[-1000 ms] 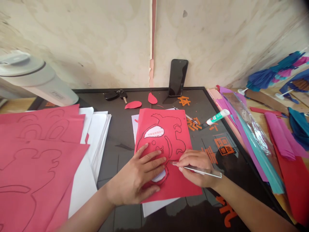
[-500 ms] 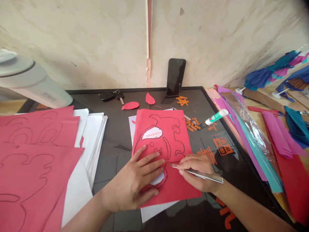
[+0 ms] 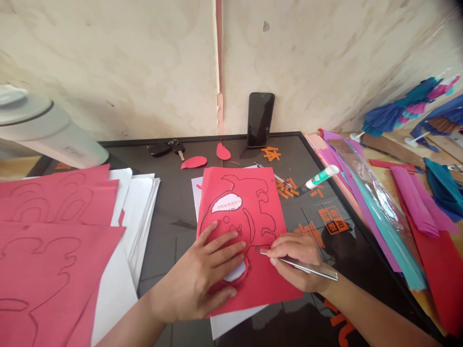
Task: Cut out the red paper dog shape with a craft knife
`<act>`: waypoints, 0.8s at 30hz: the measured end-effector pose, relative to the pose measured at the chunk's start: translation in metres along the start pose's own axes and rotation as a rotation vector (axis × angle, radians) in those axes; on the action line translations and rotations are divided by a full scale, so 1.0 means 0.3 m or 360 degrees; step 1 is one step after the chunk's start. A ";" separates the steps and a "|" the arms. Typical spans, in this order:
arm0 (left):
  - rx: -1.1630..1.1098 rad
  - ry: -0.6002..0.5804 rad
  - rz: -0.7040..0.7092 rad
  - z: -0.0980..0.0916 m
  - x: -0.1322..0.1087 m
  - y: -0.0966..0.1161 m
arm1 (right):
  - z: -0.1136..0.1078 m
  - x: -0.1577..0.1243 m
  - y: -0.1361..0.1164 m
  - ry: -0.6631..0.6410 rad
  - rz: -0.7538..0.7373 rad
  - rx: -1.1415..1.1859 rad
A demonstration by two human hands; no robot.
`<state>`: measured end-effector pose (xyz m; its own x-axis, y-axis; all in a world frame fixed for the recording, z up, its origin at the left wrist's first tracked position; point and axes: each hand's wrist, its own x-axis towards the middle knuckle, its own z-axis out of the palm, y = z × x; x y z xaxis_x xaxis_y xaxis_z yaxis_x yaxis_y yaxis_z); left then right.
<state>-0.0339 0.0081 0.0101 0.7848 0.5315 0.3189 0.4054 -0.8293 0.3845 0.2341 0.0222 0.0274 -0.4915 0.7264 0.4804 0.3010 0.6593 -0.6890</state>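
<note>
A red sheet of paper (image 3: 267, 282) with a dark-outlined animal drawing lies at the centre, over white paper (image 3: 235, 322). Two cut-out openings in it show white beneath. Flat on its lower left, with fingers spread, rests my left hand (image 3: 208, 270). My right hand (image 3: 298, 260) grips a slim silver craft knife (image 3: 307, 270) like a pen, the tip at the drawn line near the sheet's middle. Beyond the sheet lie two red leaf-shaped cut-outs (image 3: 194, 162).
Stacked red sheets (image 3: 54, 260) and white paper (image 3: 115, 289) lie left, below a large pale bottle (image 3: 68, 135). Keys (image 3: 177, 148) and a propped phone (image 3: 260, 119) are at the back. A glue stick (image 3: 321, 177) and coloured papers (image 3: 376, 207) lie right.
The knife and my right hand have shifted slightly right along the drawn line. My left hand stays on the sheet. The whole view has moved a little.
</note>
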 end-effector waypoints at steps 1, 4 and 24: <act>0.0009 -0.0010 0.0002 0.000 0.000 0.000 | -0.001 0.000 0.001 0.0007 -0.0007 -0.0011; 0.0057 -0.0026 0.0024 -0.002 0.000 0.001 | -0.005 -0.001 0.002 -0.0028 -0.0003 -0.0026; 0.0030 -0.0039 0.0020 0.006 -0.006 -0.004 | -0.021 -0.020 0.010 -0.0073 0.0198 0.0090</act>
<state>-0.0348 0.0079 0.0074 0.8011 0.5166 0.3022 0.4038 -0.8392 0.3642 0.2431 0.0210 0.0259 -0.4903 0.7915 0.3649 0.3158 0.5516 -0.7720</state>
